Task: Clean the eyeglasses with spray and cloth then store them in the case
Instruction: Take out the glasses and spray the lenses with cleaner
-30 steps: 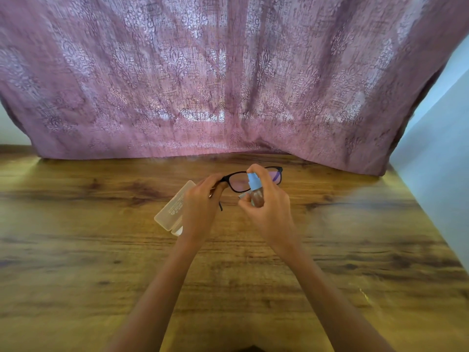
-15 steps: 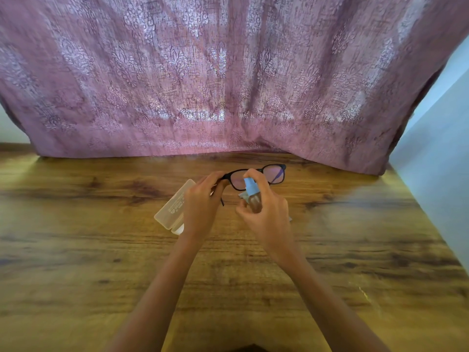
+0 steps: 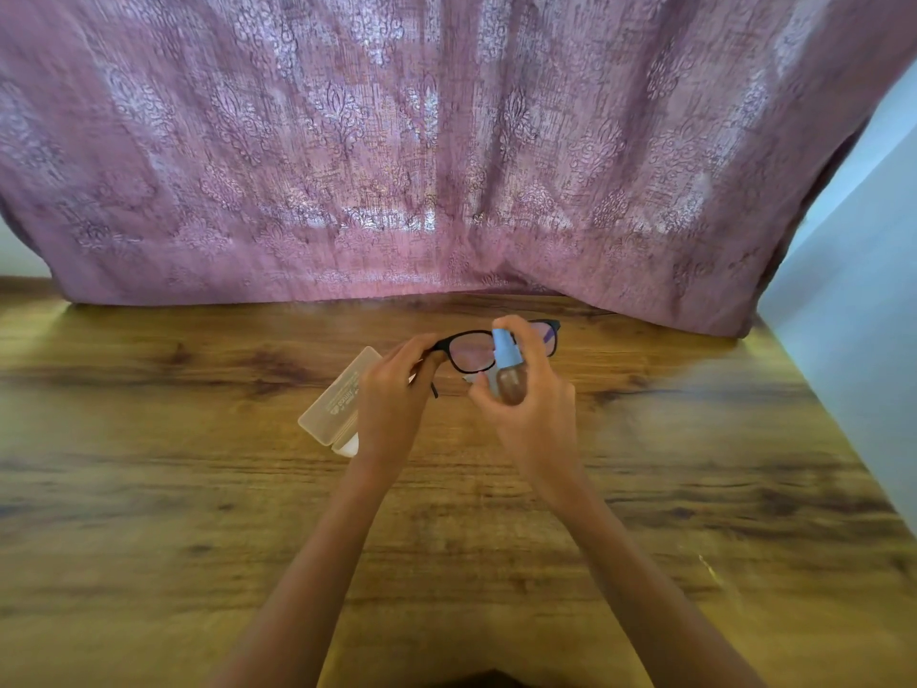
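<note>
Black-framed eyeglasses (image 3: 471,351) are held above the wooden table, lenses facing me. My left hand (image 3: 392,399) pinches them at their left hinge. My right hand (image 3: 533,409) grips a small spray bottle (image 3: 507,372) with a light blue top and clear brownish body, just in front of the lenses, with the forefinger on top of the nozzle. A translucent glasses case (image 3: 335,402) lies open on the table left of my left hand, partly hidden by it. A sliver of grey cloth (image 3: 484,384) shows between my hands; most of it is hidden.
A mauve patterned curtain (image 3: 446,166) hangs along the table's far edge. A pale blue wall (image 3: 853,315) borders the wooden table (image 3: 198,513) on the right.
The bottle in my right hand has shifted slightly in front of the lenses, and the glasses have tilted a little. My left hand keeps its hold at the same place.
</note>
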Available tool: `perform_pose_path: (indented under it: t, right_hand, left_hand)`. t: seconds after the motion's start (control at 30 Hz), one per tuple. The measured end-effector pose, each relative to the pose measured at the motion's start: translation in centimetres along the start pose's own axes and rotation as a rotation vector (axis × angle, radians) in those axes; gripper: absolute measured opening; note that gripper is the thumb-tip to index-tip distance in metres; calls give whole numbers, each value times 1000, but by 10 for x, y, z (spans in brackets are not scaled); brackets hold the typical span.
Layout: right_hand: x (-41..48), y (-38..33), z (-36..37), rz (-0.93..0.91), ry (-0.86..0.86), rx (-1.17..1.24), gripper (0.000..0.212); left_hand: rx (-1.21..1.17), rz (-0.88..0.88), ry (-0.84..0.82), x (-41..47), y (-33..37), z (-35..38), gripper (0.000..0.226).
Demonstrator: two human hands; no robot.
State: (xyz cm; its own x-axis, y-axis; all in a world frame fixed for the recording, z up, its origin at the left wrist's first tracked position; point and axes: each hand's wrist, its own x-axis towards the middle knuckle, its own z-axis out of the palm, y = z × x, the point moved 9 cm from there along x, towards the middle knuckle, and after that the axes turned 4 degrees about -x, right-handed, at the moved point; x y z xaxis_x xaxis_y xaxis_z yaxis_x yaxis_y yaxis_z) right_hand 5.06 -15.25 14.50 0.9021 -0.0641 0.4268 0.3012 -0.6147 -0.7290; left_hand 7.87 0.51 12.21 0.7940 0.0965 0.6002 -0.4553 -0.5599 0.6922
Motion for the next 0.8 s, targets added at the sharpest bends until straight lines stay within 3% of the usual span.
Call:
perform_pose_path:
  t: [0.13,0.47,0.8]
  right_hand:
    - [7,10,-25,1,48,-28,50]
    - [3,27,-26,1,-34,-191,49]
    - [5,26,-26,-10,-70,-139,50]
  left_hand:
    - [-21,-30,24,-2,-5,-4,15]
    - [-3,-46,29,-5,-7,-6,15]
    - [-6,-41,35,-7,-9,-5,14]
